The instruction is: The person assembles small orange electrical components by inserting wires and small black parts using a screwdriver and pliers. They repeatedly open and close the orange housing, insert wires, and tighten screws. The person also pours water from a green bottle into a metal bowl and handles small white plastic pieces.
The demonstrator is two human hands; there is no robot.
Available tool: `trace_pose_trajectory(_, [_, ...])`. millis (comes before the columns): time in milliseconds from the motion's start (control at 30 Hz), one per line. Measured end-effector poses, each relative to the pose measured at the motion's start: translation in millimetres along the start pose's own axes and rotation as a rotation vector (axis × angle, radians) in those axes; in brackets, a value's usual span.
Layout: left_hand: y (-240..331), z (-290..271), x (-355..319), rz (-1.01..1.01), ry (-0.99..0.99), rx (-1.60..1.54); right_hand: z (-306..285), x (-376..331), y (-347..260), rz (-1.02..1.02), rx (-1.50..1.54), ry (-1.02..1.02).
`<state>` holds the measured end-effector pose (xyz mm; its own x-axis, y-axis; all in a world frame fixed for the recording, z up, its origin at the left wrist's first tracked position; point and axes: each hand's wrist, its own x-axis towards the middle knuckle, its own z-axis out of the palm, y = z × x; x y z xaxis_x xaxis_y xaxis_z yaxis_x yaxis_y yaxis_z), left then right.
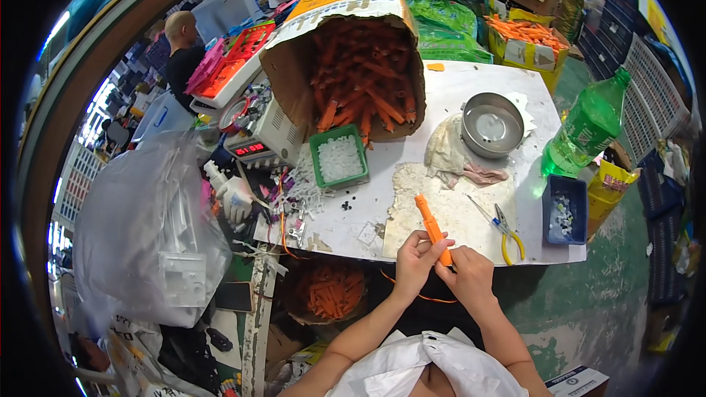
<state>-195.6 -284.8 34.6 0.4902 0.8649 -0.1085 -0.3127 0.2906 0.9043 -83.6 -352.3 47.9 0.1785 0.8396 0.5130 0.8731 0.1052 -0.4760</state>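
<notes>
An orange plastic stick-shaped part (431,226) tilts up and away over the near edge of the table, held between both hands. My left hand (416,259) pinches its lower portion with thumb and fingers. Against its near end close the fingers of my right hand (468,272). Whether a smaller piece sits between those fingertips is hidden. Right of the hands lie pliers with yellow handles (507,240) and slim metal tweezers (482,210). Beyond them, a green tray (351,181) holds small white pieces, and a tipped cardboard box (285,77) spills similar orange parts (368,81).
A metal bowl (491,123) rests by a crumpled cloth (446,148). On the right stand a blue bin (581,209) and a green bottle (588,121). To the left are a power supply (273,131) and a big plastic bag (140,228). A person (184,51) is farther back.
</notes>
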Motion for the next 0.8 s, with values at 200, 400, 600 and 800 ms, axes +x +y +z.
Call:
trace_pose_trajectory(200, [-0.1, -0.4, -1.5, -0.004, -0.006, -0.009, -2.5, -0.4, -2.8, 0.009, -0.007, 0.013])
trace_pose_trajectory(400, [-0.4, 1.1, -3.5, 0.009, 0.000, -0.017, -1.7, -3.8, -3.5, 0.013, -0.015, 0.012])
trace_pose_trajectory(600, [1.0, 3.9, -5.2, 0.012, 0.000, -0.023, -3.5, -4.7, -3.1, 0.013, -0.021, 0.013])
trace_pose_trajectory(800, [-0.9, 0.8, -6.3, -0.014, -0.016, 0.006, -0.6, -7.0, -2.6, 0.007, -0.013, 0.038])
